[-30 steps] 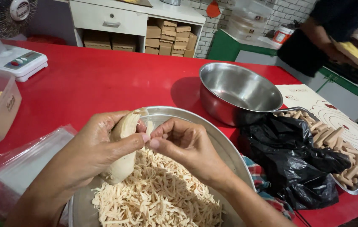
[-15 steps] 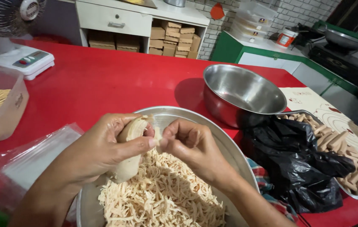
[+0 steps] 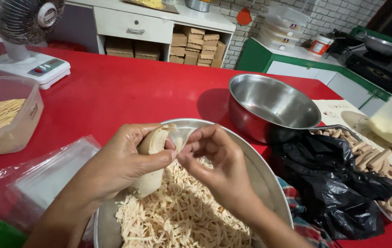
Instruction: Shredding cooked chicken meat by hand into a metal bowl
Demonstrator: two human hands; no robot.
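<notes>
Left hand (image 3: pixel 127 160): fingers wrapped round a pale, elongated, fibrous roll (image 3: pixel 152 160), long axis near upright, above a round metal tray (image 3: pixel 269 183) of pale shreds (image 3: pixel 182 216). Right hand (image 3: pixel 214 160): fingertips narrowed, apparently pinching a strand at the roll's top.

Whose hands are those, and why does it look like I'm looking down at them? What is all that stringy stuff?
The camera sits on a person's head, so you see their own two hands from above. The left hand holds a pale, sausage-shaped roll. The right hand pinches a thin strip at the roll's top. Under them is a round metal tray full of pale shreds. All of it sits on a red table, along with an empty steel bowl, a black plastic bag and a fan.
</notes>
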